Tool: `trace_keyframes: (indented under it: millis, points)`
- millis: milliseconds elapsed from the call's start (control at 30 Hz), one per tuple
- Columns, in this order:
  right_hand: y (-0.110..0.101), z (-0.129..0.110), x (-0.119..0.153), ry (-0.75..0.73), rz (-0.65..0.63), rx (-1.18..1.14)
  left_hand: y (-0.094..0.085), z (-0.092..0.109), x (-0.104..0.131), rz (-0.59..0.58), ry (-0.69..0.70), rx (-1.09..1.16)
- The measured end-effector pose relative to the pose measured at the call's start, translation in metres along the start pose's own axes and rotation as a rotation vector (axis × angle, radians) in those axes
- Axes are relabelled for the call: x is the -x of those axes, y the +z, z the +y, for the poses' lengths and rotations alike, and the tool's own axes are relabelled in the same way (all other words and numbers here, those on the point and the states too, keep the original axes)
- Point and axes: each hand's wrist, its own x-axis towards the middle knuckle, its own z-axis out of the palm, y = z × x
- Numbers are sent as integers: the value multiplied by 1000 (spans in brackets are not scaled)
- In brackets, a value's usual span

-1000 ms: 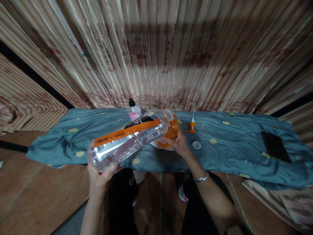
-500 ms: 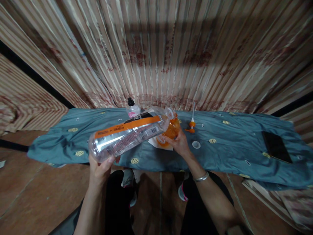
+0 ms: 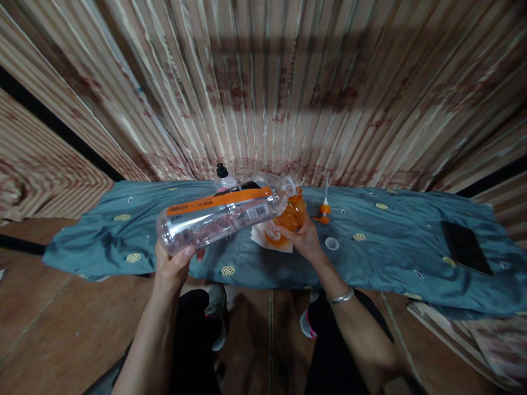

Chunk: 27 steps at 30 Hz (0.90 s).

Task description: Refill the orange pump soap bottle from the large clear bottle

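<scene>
My left hand (image 3: 175, 263) is closed around the base of a large clear plastic bottle (image 3: 222, 214) with an orange and silver label. The bottle is tilted nearly level, its open neck at the mouth of a smaller orange see-through bottle (image 3: 293, 215). Around that orange bottle my right hand (image 3: 307, 236) is closed, steadying it over a white sheet of paper (image 3: 272, 245). Whether liquid runs between the two necks I cannot tell. Right of the hands lie an orange pump head with a tube (image 3: 324, 210) and a small white cap (image 3: 331, 243).
A bottle with a black top (image 3: 222, 173) stands behind the clear bottle. A dark flat tablet-like object (image 3: 466, 247) lies at the right on the blue patterned cloth (image 3: 395, 241). A striped curtain (image 3: 263, 99) hangs behind.
The clear bottle has shifted slightly right, its base a little higher, closer to level. My left hand rose with it. My right hand still holds the orange bottle, moved slightly right.
</scene>
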Motion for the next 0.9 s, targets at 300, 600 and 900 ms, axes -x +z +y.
trace_keyframes:
  millis: [300, 600, 900]
  points:
    - [1, -9, 0, -25, 7, 93, 0, -1, 3, 59, -2, 33]
    - [2, -11, 4, -47, 0, 160, -6, -6, 12, 85, 62, 67]
    - [2, -13, 7, -44, -11, 151, -12, -1, 21, 89, 57, 36]
